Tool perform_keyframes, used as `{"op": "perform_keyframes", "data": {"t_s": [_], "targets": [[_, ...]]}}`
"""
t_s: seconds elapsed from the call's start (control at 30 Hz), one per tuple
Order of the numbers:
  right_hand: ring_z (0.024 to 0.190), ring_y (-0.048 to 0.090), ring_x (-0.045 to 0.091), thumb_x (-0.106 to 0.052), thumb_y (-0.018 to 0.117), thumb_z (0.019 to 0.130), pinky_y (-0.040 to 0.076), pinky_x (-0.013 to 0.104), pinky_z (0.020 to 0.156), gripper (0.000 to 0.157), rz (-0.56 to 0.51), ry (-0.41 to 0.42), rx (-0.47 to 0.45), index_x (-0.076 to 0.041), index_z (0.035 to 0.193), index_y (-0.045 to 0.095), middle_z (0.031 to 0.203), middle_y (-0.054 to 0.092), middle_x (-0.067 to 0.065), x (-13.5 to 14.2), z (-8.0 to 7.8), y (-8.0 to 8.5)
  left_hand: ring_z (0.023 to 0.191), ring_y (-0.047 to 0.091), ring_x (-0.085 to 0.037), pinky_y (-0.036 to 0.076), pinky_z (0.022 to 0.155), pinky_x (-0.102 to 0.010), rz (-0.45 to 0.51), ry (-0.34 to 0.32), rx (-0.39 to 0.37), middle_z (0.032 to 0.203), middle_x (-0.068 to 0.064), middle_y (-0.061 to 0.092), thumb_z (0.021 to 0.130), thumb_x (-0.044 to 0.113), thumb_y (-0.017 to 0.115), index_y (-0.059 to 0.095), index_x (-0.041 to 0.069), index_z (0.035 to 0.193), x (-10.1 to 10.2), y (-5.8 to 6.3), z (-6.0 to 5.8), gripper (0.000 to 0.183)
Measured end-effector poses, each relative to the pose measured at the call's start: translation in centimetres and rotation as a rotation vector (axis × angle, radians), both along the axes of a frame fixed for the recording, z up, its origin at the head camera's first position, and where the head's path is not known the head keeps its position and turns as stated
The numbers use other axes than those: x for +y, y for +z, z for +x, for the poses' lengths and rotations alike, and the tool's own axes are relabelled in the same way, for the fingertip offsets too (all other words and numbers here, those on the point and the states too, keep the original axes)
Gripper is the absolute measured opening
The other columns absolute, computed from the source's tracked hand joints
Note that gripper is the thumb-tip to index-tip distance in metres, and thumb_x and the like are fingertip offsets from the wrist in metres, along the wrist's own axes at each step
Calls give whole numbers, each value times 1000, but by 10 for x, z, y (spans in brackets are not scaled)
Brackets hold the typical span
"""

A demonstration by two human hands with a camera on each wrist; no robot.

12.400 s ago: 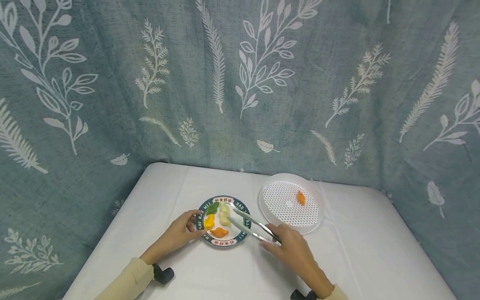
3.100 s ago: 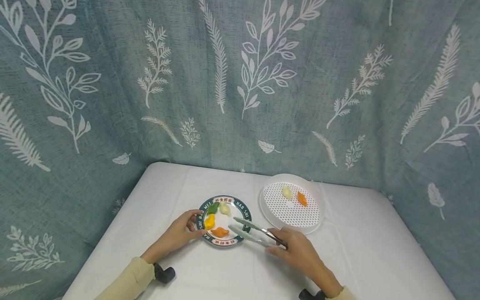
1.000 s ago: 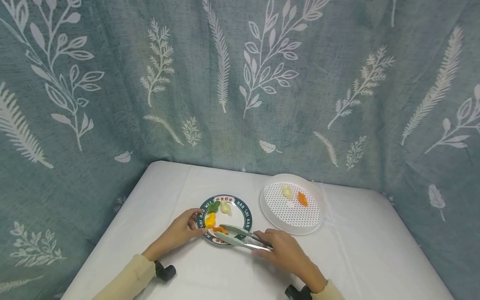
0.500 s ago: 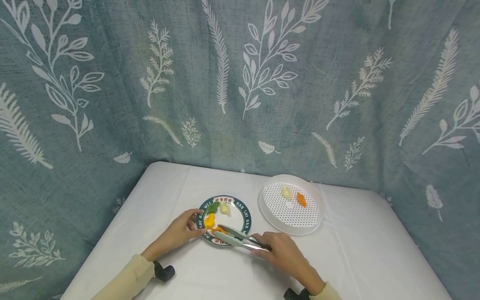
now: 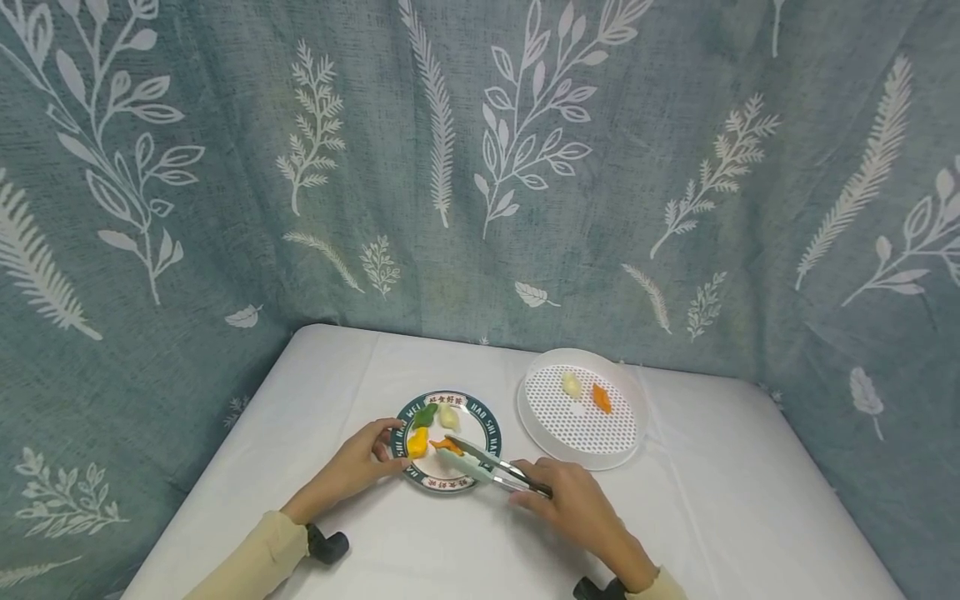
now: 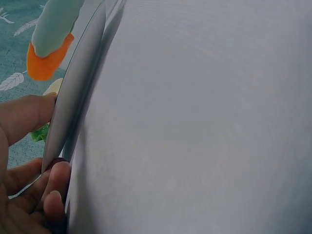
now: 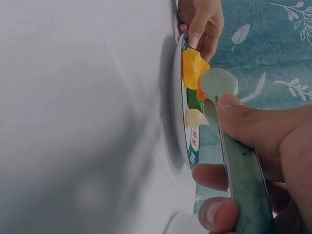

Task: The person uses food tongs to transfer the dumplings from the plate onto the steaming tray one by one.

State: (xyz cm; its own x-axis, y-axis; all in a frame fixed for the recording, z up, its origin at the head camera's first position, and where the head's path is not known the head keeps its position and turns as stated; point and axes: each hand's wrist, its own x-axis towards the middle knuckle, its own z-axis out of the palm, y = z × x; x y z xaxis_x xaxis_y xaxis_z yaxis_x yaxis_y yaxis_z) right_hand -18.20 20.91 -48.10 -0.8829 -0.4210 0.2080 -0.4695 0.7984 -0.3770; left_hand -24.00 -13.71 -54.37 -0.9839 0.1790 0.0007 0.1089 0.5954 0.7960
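Note:
My left hand (image 5: 360, 461) grips the left rim of a round plate (image 5: 486, 421) with a dark green lettered border, thumb on top and fingers beneath. My right hand (image 5: 577, 504) holds tongs (image 5: 501, 469) with pale green tips. Between the tips is an orange dumpling-shaped piece (image 5: 442, 445), over the plate; in the left wrist view this orange piece (image 6: 43, 67) hangs above the plate's surface, partly covered by a tip. On the plate lie a yellow piece (image 5: 417, 443), a green piece (image 5: 425, 416) and a cream piece (image 5: 448, 417).
A round white tray with a perforated base (image 5: 558, 421) stands at the back right, holding a cream piece (image 5: 572, 384) and an orange piece (image 5: 602, 397). A white cloth covers the table (image 5: 720, 500). Behind it hangs a teal leaf-patterned curtain (image 5: 450, 275).
Earlier, a second cream piece went from plate to tray. The tongs then came down on the plate's orange piece, and now raise it slightly away from the front rim. The left hand stays put.

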Motion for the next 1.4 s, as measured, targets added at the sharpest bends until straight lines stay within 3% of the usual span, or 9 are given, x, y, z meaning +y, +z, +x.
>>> {"op": "perform_keyframes", "data": {"t_s": [0.43, 0.8, 1.1, 1.4], "targets": [[61, 39, 3, -39, 85, 83, 36, 22, 55, 48, -35, -74, 52, -17, 125, 76, 70, 48, -15, 16, 0, 8, 84, 52, -14, 46, 71, -29, -4, 1, 11, 112, -3, 59, 84, 27, 87, 55, 13, 144, -1, 0, 2, 70], [56, 44, 2, -30, 89, 80, 39, 23, 48, 44, -136, -142, 6, -12, 118, 78, 72, 59, -17, 27, -2, 10, 84, 52, -15, 45, 69, -29, 7, 0, 3, 113, -4, 60, 84, 27, 87, 55, 13, 144, -3, -1, 1, 69], [75, 54, 11, -29, 92, 76, 46, 24, 61, 47, -159, -202, 32, -13, 118, 78, 96, 71, -6, 36, -1, 12, 84, 52, -15, 46, 70, -28, -2, 10, -5, 112, -3, 60, 84, 28, 87, 55, 14, 144, -1, -3, 1, 70], [76, 55, 12, -35, 90, 78, 46, 26, 65, 47, -129, -275, 19, -8, 115, 77, 98, 74, 0, 49, -1, 17, 84, 52, -14, 46, 70, -29, -1, 2, 4, 112, -3, 60, 84, 28, 87, 55, 13, 144, 0, -1, 2, 70]]}}
